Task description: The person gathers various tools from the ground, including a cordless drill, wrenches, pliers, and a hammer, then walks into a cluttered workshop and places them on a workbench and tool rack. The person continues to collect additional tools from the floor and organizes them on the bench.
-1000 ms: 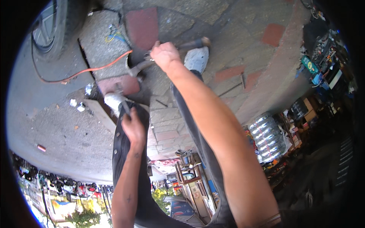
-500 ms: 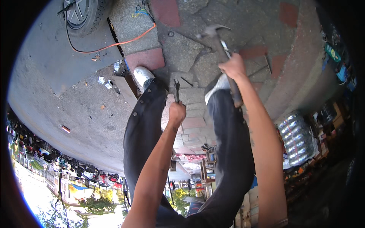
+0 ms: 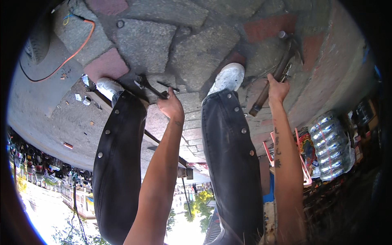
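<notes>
While my left hand (image 3: 171,106) grips a dark metal fork-headed tool (image 3: 152,87), my right hand (image 3: 279,90) clenches a brown-handled, dark-headed claw hammer (image 3: 281,69) above grey stone paving (image 3: 204,53).

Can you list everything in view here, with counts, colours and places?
Hammer: one, dark, in the right hand
Fork-ended tool: one, dark, in the left hand
Thin rod: one, dark, beside that tool
Ring: one, dark, upper left
Cable: one, orange and black, upper left
Tyre: one, dark, left edge
Paving stones: many, grey and reddish, across the ground
Scraps: several, mostly whitish, left
Plastic-wrapped bundle: one, silvery, right
Trees: several, green, lower background
Shoes: two, white, on the feet
Trousers: one pair, black, legs
Forearms: two, bare, from below
Hands: two, bare, one per tool
</notes>
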Available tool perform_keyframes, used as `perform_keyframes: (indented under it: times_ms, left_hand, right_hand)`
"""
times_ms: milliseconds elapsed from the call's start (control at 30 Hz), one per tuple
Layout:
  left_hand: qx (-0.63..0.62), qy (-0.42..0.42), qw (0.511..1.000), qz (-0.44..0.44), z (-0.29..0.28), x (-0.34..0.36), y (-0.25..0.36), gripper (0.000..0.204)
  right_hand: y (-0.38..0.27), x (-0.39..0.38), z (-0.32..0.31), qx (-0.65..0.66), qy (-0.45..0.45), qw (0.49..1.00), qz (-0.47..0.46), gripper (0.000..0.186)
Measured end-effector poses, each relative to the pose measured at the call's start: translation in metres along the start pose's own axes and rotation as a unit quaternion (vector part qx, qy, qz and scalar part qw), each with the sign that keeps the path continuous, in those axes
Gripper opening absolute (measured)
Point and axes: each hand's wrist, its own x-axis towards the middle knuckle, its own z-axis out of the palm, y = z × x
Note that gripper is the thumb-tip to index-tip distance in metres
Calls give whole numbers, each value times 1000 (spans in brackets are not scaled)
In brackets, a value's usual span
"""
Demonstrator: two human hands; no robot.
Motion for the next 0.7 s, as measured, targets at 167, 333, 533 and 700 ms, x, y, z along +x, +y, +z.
perform_keyframes:
  times_ms: [167,333,533,700]
  left_hand:
    - [-10,2,1000,-28,17,-1,-2,36]
    - [-27,-3,994,-106,16,3,6,42]
    - [73,19,996,-50,10,-10,19,44]
    - [51,-26,998,-26,-10,-15,19,42]
  right_hand:
    - [22,4,14,16,54,993,-104,35]
    - [24,11,18,-20,50,996,73,35]
    - [28,16,31,-213,130,967,58,46]
    - [7,7,28,-283,158,942,89,52]
